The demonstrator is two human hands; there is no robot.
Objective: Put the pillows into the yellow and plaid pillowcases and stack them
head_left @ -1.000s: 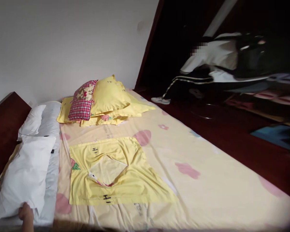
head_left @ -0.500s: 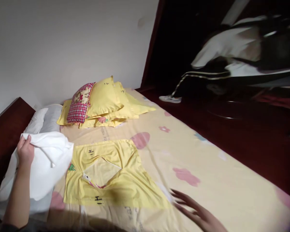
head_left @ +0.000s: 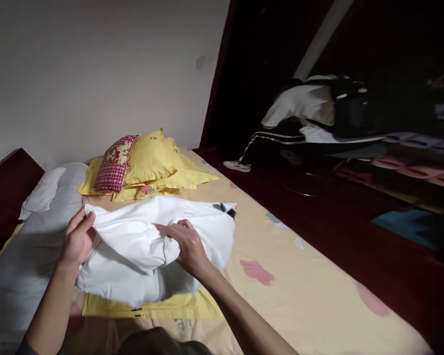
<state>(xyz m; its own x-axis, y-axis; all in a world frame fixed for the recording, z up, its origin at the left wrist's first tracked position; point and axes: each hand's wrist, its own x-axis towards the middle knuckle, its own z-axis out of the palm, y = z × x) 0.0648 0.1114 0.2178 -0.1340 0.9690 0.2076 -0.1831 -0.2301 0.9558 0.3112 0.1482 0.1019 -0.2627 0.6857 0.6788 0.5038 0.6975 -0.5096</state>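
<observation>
White pillow [head_left: 140, 246] in both grips [head_left: 77, 240] [head_left: 189, 246]

Smooth, matt white cloth covers the white pillow [head_left: 133, 224], puckering into soft folds. Beneath it, the yellow cover [head_left: 163, 309] is thin cloth, also matt. The bed's [head_left: 355, 323] sheet [head_left: 305, 291] looks like smooth printed cotton, faintly creased toward the near edge. At the far edge, the yellow cushion [head_left: 150, 159] and plaid cushion [head_left: 113, 170] are dull, soft cloth. Along the left edge, the headboard [head_left: 11, 182] looks like dark, smooth wood. The wall [head_left: 96, 74] is flat and matt.
</observation>
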